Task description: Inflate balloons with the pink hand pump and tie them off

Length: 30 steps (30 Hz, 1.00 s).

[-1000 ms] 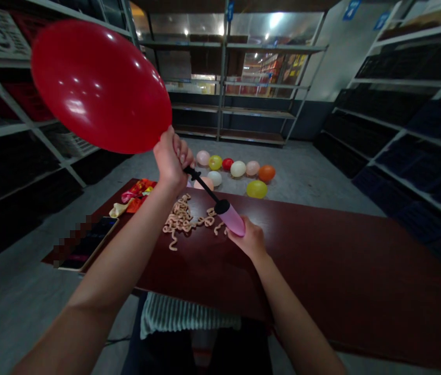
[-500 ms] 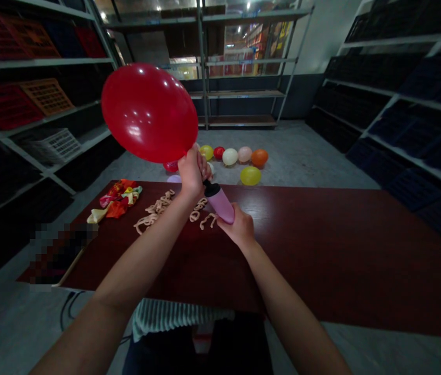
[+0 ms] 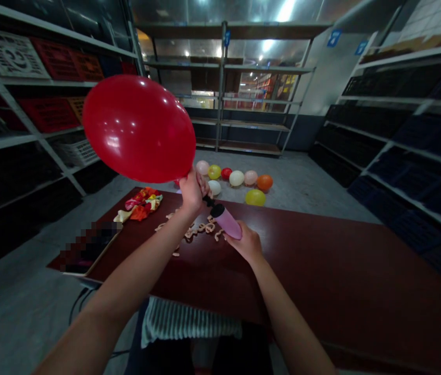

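A large inflated red balloon (image 3: 138, 127) rises up and left from my left hand (image 3: 192, 191), whose fingers are closed around its neck and the pump's nozzle end. My right hand (image 3: 247, 242) grips the body of a pink balloon pump (image 3: 228, 223) with a black cap, tilted over the table. The balloon's neck is hidden behind my fingers. Below the hands, several beige twisted strands (image 3: 200, 228) lie on the dark red table (image 3: 322, 265). A pile of uninflated balloons (image 3: 142, 204) in red, orange, pink and cream sits at the table's far left.
Several inflated balloons (image 3: 236, 178) lie on the floor beyond the table. A partly pixelated tablet-like object (image 3: 91, 250) rests at the left edge. Metal shelves (image 3: 251, 125) stand at the back, with crate-filled shelves on both sides. A striped cloth (image 3: 189, 322) covers my lap.
The view has tilted up and turned slightly. The red balloon looks somewhat larger. The pump's black shaft shows more between my hands, which keep their holds.
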Motion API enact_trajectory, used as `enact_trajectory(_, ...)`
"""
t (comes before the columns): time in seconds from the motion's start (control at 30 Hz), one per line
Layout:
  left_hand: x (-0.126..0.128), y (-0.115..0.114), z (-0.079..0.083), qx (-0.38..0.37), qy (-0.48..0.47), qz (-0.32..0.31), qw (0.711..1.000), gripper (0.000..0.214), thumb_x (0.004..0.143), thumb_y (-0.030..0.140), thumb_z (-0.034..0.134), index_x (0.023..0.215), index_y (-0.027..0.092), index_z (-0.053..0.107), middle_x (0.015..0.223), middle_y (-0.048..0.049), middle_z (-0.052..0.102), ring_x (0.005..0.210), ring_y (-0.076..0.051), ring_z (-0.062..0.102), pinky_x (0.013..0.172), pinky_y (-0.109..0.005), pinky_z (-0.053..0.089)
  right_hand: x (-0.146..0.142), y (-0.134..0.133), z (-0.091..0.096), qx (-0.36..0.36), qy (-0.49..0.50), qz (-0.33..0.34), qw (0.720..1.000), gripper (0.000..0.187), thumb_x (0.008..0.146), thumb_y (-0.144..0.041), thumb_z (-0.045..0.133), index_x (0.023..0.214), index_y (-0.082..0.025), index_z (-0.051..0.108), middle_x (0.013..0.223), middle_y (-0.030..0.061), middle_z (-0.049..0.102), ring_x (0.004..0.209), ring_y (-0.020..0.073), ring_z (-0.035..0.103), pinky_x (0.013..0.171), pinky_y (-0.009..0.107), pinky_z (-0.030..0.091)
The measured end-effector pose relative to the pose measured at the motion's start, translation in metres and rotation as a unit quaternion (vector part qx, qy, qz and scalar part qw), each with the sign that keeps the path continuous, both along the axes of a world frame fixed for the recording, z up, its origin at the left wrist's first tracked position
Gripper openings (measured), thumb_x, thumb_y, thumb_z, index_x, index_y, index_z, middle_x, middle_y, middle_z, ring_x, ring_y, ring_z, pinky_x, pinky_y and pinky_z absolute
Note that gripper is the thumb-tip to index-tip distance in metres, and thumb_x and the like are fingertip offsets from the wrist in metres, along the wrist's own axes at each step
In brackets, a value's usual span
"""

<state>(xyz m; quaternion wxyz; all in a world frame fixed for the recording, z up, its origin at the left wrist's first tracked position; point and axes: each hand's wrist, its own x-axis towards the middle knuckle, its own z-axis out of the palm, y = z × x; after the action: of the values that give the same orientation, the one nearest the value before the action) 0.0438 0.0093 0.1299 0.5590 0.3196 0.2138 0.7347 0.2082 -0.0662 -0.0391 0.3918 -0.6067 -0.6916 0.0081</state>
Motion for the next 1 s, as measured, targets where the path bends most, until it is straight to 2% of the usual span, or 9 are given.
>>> enact_trajectory(0.17, -0.036, 0.002, 0.01, 0.008, -0.012, 0.024, 1.0, 0.059, 0.098, 0.048, 0.058, 0.052, 0.021, 0.032, 0.036, 0.0074, 0.028, 0.027, -0.007, 0.025, 0.032, -0.021, 0.023, -0.001, -0.001, -0.003, 0.019, -0.034, 0.019, 0.999, 0.042, 0.082, -0.05, 0.072, 0.112, -0.02, 0.066, 0.093, 0.0076, 0.078, 0.08, 0.0245, 0.076, 0.067, 0.028, 0.053)
enact_trajectory(0.33, -0.071, 0.003, 0.03, 0.001, -0.015, 0.048, 0.999, 0.055, 0.102, 0.038, 0.05, 0.053, 0.021, 0.032, 0.038, 0.0073, 0.028, 0.028, -0.007, 0.025, 0.033, -0.021, 0.025, -0.003, -0.003, -0.003, 0.023, -0.056, 0.025, 0.998, 0.042, 0.083, -0.05, 0.071, 0.112, -0.02, 0.067, 0.092, 0.0074, 0.078, 0.077, 0.0243, 0.076, 0.066, 0.029, 0.053)
enact_trajectory(0.5, -0.086, 0.003, 0.04, 0.013, -0.005, 0.057, 0.998, 0.054, 0.103, 0.036, 0.048, 0.054, 0.02, 0.032, 0.038, 0.0074, 0.027, 0.029, -0.007, 0.026, 0.034, -0.021, 0.027, -0.003, -0.003, -0.006, 0.039, -0.068, 0.034, 0.996, 0.046, 0.084, -0.052, 0.069, 0.115, -0.018, 0.067, 0.096, 0.0097, 0.078, 0.08, 0.026, 0.077, 0.069, 0.031, 0.055)
enact_trajectory(0.6, -0.078, 0.008, 0.036, 0.008, -0.005, 0.068, 0.998, 0.054, 0.103, 0.037, 0.049, 0.054, 0.02, 0.032, 0.039, 0.0073, 0.027, 0.029, -0.007, 0.025, 0.033, -0.021, 0.025, 0.0, -0.002, -0.009, 0.052, -0.065, 0.03, 0.996, 0.049, 0.085, -0.052, 0.066, 0.118, -0.016, 0.067, 0.095, 0.011, 0.079, 0.078, 0.0264, 0.077, 0.068, 0.032, 0.056)
enact_trajectory(0.73, -0.053, 0.019, 0.024, -0.013, -0.005, 0.075, 0.997, 0.055, 0.1, 0.042, 0.054, 0.054, 0.021, 0.033, 0.039, 0.0075, 0.028, 0.029, -0.007, 0.025, 0.032, -0.021, 0.024, 0.003, 0.0, -0.009, 0.057, -0.051, 0.021, 0.997, 0.043, 0.085, -0.05, 0.064, 0.111, -0.017, 0.068, 0.087, 0.0089, 0.079, 0.069, 0.0236, 0.075, 0.063, 0.03, 0.053)
enact_trajectory(0.87, -0.015, 0.025, 0.006, -0.018, 0.008, 0.042, 0.999, 0.054, 0.095, 0.046, 0.061, 0.055, 0.021, 0.036, 0.039, 0.0079, 0.029, 0.028, -0.007, 0.026, 0.032, -0.02, 0.026, 0.003, 0.0, -0.006, 0.041, -0.028, -0.004, 0.999, 0.035, 0.084, -0.049, 0.065, 0.104, -0.02, 0.069, 0.079, 0.0058, 0.077, 0.067, 0.0225, 0.074, 0.06, 0.027, 0.049)
enact_trajectory(1.0, 0.026, 0.022, -0.018, -0.039, 0.021, 0.01, 0.999, 0.056, 0.094, 0.048, 0.061, 0.052, 0.021, 0.035, 0.037, 0.0076, 0.028, 0.027, -0.007, 0.025, 0.03, -0.02, 0.025, 0.003, 0.002, -0.007, 0.007, -0.016, -0.048, 0.999, 0.031, 0.082, -0.045, 0.068, 0.101, -0.022, 0.068, 0.079, 0.0043, 0.077, 0.069, 0.0237, 0.075, 0.059, 0.027, 0.045)
